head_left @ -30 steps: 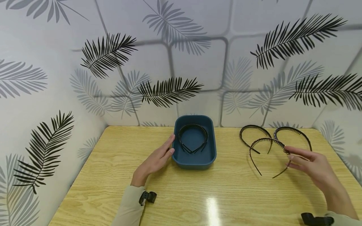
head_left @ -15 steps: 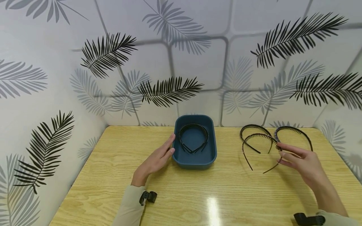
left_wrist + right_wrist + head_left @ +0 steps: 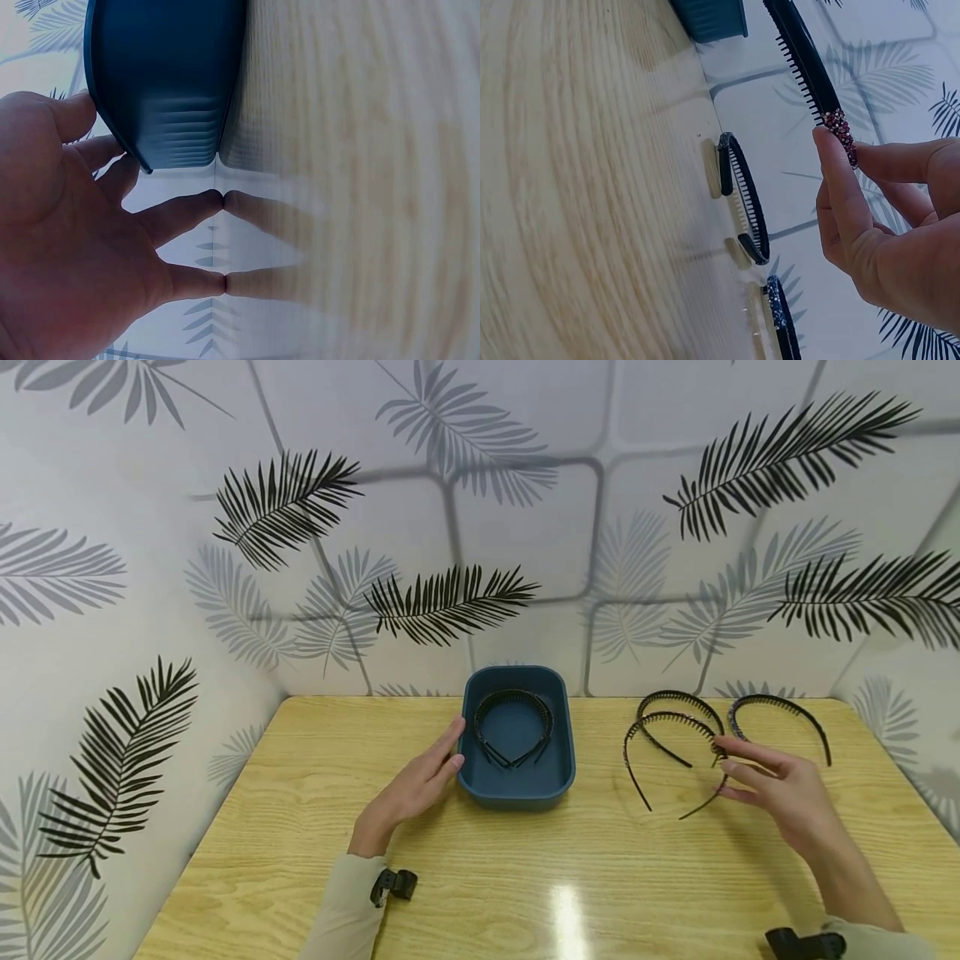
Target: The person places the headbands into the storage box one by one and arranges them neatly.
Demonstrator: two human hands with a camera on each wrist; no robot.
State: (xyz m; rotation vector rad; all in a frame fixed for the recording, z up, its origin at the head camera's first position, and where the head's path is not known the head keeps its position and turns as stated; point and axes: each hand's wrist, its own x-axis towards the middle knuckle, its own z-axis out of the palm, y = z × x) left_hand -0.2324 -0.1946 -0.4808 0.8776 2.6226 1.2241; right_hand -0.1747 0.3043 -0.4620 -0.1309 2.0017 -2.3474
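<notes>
A black toothed headband (image 3: 632, 768) hangs above the table from my right hand (image 3: 791, 797). The right wrist view shows my thumb and fingertips pinching it at an end covered in red beads (image 3: 840, 129). My left hand (image 3: 416, 783) rests against the left side of a dark blue box (image 3: 517, 781), fingers spread. From the left wrist, some fingertips touch the box rim and two others the table. Inside the box lie black headbands (image 3: 514, 695), overlapping, so their number is unclear. Two more headbands lie at the back right, one (image 3: 678, 695) partly behind the held one, the other (image 3: 780, 700) with bluish glitter.
The wooden table (image 3: 300, 860) meets a wall (image 3: 525, 543) with a leaf print right behind the box and headbands. Another wall rises at the left. Bare wood lies between the box and the loose headbands.
My right hand has moved left with the headband, coming nearer the box and passing in front of the left loose headband. My left hand and the box have stayed still.
</notes>
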